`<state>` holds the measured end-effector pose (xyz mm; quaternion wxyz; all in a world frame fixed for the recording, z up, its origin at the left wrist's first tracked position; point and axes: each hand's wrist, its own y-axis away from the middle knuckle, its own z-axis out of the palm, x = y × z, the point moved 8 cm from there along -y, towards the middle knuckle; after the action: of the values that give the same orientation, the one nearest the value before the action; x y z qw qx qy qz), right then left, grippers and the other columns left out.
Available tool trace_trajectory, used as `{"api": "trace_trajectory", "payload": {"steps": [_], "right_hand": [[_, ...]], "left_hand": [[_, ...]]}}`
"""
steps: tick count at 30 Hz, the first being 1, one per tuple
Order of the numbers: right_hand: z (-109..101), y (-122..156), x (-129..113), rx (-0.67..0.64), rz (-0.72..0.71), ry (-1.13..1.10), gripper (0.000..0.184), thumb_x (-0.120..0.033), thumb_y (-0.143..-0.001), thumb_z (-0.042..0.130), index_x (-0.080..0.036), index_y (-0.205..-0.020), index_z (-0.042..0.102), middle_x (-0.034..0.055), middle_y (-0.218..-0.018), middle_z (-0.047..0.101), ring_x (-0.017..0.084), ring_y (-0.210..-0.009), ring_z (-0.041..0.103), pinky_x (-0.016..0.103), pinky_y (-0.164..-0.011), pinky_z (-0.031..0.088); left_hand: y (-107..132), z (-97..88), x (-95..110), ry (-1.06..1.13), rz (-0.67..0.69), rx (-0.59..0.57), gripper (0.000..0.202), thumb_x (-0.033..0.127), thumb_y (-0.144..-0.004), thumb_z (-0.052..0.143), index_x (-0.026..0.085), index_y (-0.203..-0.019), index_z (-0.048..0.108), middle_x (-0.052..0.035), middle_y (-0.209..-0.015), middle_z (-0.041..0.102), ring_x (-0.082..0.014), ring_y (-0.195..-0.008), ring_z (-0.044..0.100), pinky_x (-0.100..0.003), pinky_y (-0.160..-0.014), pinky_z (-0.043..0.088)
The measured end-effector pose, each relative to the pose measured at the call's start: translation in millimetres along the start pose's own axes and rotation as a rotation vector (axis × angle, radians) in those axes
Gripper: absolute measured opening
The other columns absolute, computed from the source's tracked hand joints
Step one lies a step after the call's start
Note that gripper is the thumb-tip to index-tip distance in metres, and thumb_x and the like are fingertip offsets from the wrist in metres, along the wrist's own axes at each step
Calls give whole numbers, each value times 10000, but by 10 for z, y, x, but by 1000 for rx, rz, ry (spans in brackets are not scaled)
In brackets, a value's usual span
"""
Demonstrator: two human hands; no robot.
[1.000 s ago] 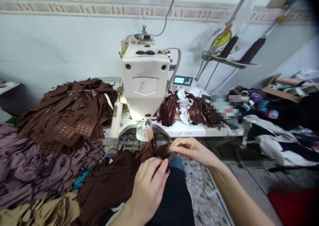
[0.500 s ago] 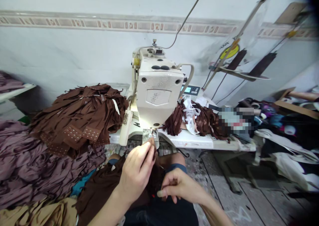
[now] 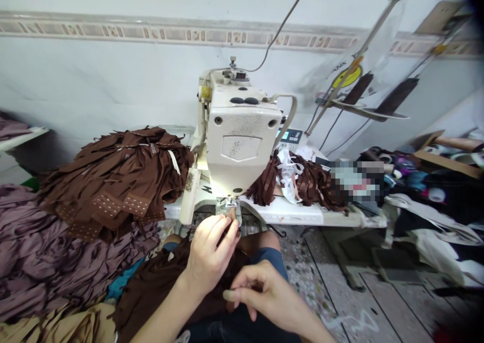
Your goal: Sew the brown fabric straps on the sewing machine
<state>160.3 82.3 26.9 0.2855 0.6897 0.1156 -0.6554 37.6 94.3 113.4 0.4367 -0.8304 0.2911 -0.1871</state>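
A white sewing machine (image 3: 240,144) faces me, its needle area lit. My left hand (image 3: 209,254) is closed just in front of the presser foot (image 3: 228,202), pinching a narrow brown fabric strap (image 3: 233,214) whose end reaches the foot. Lower and to the right, my right hand (image 3: 260,291) is curled with thumb and forefinger drawn together above my lap; what it holds, if anything, is hidden. Dark brown fabric (image 3: 151,292) drapes over my lap beneath both hands.
Left of the machine lies a heap of brown pieces (image 3: 117,171) with metal hooks or eyelets. Mauve fabric (image 3: 75,257) and tan fabric (image 3: 64,323) pile nearer me. More brown straps (image 3: 317,179) sit on the machine table (image 3: 295,214); thread cones (image 3: 397,96) stand at right.
My right hand has moved slightly left, closer to my left hand. My left hand has dropped a little from the presser foot, showing more of the strap.
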Motion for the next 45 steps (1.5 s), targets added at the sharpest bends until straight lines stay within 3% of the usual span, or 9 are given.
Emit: {"api": "trace_trajectory", "payload": {"steps": [7, 10, 13, 15, 18, 22, 26, 29, 45], "right_hand": [[-592, -168, -692, 356, -262, 57, 389, -564, -879, 828, -180, -830, 798, -10, -591, 651, 106, -454, 495, 236, -468, 381], [-707, -292, -830, 438, -320, 66, 359, -538, -859, 845, -188, -790, 808, 19, -706, 699, 134, -556, 554, 249, -512, 430], [-737, -408, -900, 500, -377, 81, 335, -508, -834, 869, -189, -749, 814, 50, -784, 744, 178, -689, 635, 276, -624, 499], [-724, -505, -857, 504, -354, 42, 344, -509, -796, 896, -183, -738, 801, 56, -758, 751, 190, -686, 645, 289, -639, 508], [-721, -589, -718, 551, -312, -53, 366, -499, -746, 940, -178, -767, 766, 37, -727, 731, 175, -647, 627, 282, -622, 499], [-702, -475, -484, 686, -363, -142, 351, -517, -845, 879, -201, -894, 734, 2, -784, 697, 163, -697, 625, 264, -660, 517], [-452, -385, -107, 506, -254, -178, 471, -652, -973, 690, -199, -846, 698, -17, -708, 603, 132, -548, 532, 245, -493, 443], [-407, -246, 41, 488, -253, -200, 501, -662, -953, 714, -185, -803, 702, -37, -642, 534, 103, -484, 472, 226, -448, 377], [-640, -54, -123, 727, -421, -204, 336, -458, -897, 840, -179, -740, 739, -11, -664, 600, 108, -546, 479, 219, -477, 377]], "left_hand": [[77, 12, 127, 6, 33, 85, 411, 203, -1039, 679, 74, -1419, 593, -168, -1180, 796, -277, -1221, 728, -447, -1078, 597], [54, -13, 120, 21, 45, 100, 572, 400, -1043, 698, 54, -1475, 552, -186, -1167, 794, -294, -1206, 732, -463, -1058, 610], [27, -8, 110, 24, 59, 42, 425, 344, -1075, 645, 103, -1425, 633, -171, -1203, 785, -288, -1213, 726, -458, -1072, 605], [18, -11, 101, 8, 56, 17, 331, 210, -1061, 645, 141, -1382, 684, -146, -1205, 780, -275, -1203, 728, -445, -1074, 606], [12, -31, 79, -4, 36, 24, 403, 105, -1032, 642, 156, -1431, 667, -136, -1195, 773, -265, -1189, 730, -434, -1048, 625], [7, -13, 56, 48, 60, -14, 490, 76, -1025, 648, 142, -1508, 606, -131, -1244, 784, -263, -1209, 716, -437, -1056, 623], [-18, 0, -13, 97, 73, -66, 499, 63, -1034, 622, 150, -1524, 591, -135, -1276, 783, -269, -1228, 708, -452, -1060, 624], [-45, 15, -29, 133, 74, -104, 482, 70, -1045, 598, 152, -1519, 592, -138, -1277, 779, -266, -1229, 709, -444, -1056, 630], [50, 75, 92, -11, -108, -4, 576, 104, -1033, 611, 203, -1595, 535, -156, -1306, 747, -299, -1294, 686, -473, -1108, 604]]}}
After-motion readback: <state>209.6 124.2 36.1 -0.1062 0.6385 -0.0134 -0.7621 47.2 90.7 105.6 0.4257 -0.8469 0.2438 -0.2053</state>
